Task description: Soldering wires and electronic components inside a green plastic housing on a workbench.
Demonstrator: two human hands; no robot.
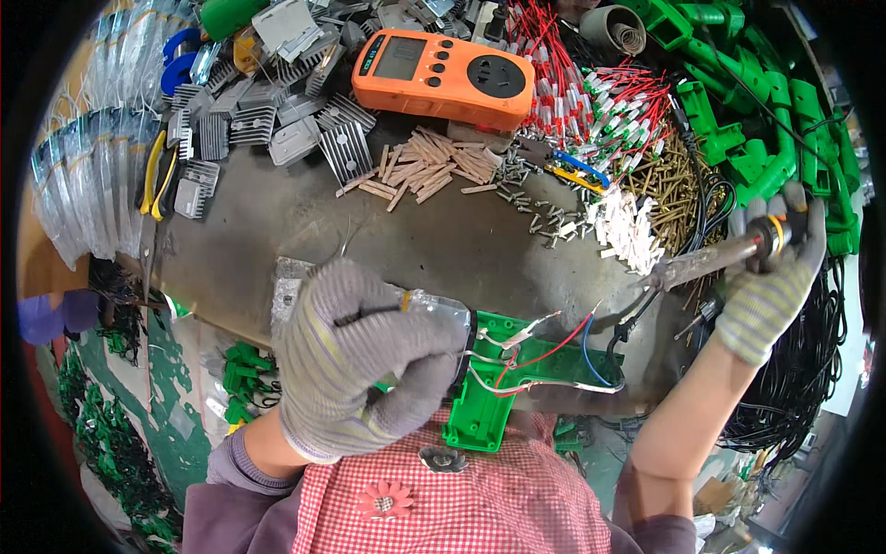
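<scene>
My right hand (771,291), in a striped grey glove, is wrapped round the handle of a soldering iron (706,265) whose shaft slants down to the left over the bench. In the same kind of glove, my left hand (365,355) is closed at the near bench edge. Its fingertips meet the left side of a green plastic housing half (482,411), and what they hold is hidden. Pale wires run from the housing toward those fingers. A red wire (558,349) and a blue wire (587,346) curve over the housing's right arm. Clear plastic film (438,305) lies behind the left hand.
An orange meter (443,76) lies at the back, with finned metal heat sinks (254,125) left of it. Wooden strips (429,166), screws (554,222), white pieces (628,226) and red-wired parts (554,83) are heaped nearby. Green housings (784,129) and black cables (784,379) crowd the right. Yellow-handled pliers (159,175) lie left.
</scene>
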